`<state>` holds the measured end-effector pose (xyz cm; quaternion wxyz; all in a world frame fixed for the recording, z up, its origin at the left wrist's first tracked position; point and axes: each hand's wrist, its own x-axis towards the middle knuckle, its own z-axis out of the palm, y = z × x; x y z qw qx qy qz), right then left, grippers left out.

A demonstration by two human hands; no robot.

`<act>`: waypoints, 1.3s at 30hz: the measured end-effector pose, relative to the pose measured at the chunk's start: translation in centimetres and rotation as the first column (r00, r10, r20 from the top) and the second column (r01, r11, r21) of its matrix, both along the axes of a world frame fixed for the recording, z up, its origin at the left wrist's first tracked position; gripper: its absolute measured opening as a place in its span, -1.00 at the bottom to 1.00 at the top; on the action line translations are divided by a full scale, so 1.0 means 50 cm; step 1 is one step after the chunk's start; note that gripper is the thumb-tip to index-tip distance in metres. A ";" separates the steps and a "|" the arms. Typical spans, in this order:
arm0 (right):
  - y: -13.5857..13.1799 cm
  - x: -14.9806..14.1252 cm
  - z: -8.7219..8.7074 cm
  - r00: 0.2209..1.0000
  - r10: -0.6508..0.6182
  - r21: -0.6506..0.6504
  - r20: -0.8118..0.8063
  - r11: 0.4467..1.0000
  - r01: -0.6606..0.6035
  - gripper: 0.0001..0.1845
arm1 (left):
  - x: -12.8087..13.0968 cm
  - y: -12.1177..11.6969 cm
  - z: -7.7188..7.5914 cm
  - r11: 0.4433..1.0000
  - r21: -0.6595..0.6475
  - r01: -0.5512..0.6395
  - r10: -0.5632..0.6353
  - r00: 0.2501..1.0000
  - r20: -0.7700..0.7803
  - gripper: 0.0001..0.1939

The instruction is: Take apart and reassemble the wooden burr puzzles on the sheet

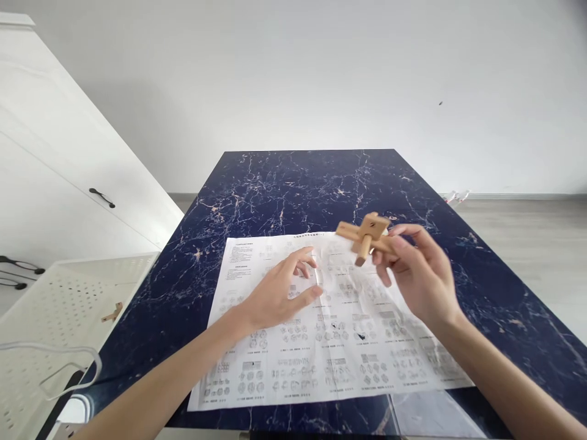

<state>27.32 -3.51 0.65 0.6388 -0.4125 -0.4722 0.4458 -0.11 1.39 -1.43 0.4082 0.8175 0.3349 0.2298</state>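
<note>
My right hand is raised above the table, its fingers closed around a small wooden puzzle made of crossed blocks and a short peg. My left hand hovers low over a large printed sheet of diagrams, fingers loosely curled and apart, holding nothing. The sheet lies flat on the dark blue marble-patterned table.
A white perforated tray stands to the left of the table with a small wooden piece in it. A white cable loops over its front. A white cabinet with a black handle stands at the left. Bare floor lies to the right.
</note>
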 end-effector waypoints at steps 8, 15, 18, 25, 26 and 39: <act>-0.068 0.090 0.014 0.850 -0.497 -0.121 0.175 0.846 0.519 -0.73 | 0.004 -0.007 0.014 0.999 0.031 -0.014 0.015 0.999 -0.030 -0.51; -0.113 0.093 -0.066 0.845 -0.310 -0.193 0.435 0.885 0.424 -0.53 | 0.009 -0.009 0.008 0.990 0.138 0.003 0.001 1.000 -0.031 -0.62; -0.124 0.076 -0.077 0.827 -0.218 -0.183 0.519 0.916 0.356 -0.45 | 0.008 -0.008 0.007 0.986 0.167 0.004 0.002 0.999 -0.035 -0.63; -0.211 -0.036 -0.068 0.792 -0.118 -0.172 0.599 0.947 0.272 -0.55 | 0.005 0.001 0.006 0.969 0.246 -0.010 0.032 0.996 -0.084 -0.68; -0.222 -0.050 -0.069 0.789 -0.064 -0.206 0.611 0.949 0.237 -0.58 | 0.003 0.006 0.005 0.964 0.266 -0.017 0.042 0.995 -0.091 -0.68; -0.234 -0.069 -0.079 0.814 0.036 -0.296 0.580 0.940 0.169 -0.53 | -0.150 0.191 -0.011 0.822 0.508 -0.256 0.394 0.901 -0.182 -0.61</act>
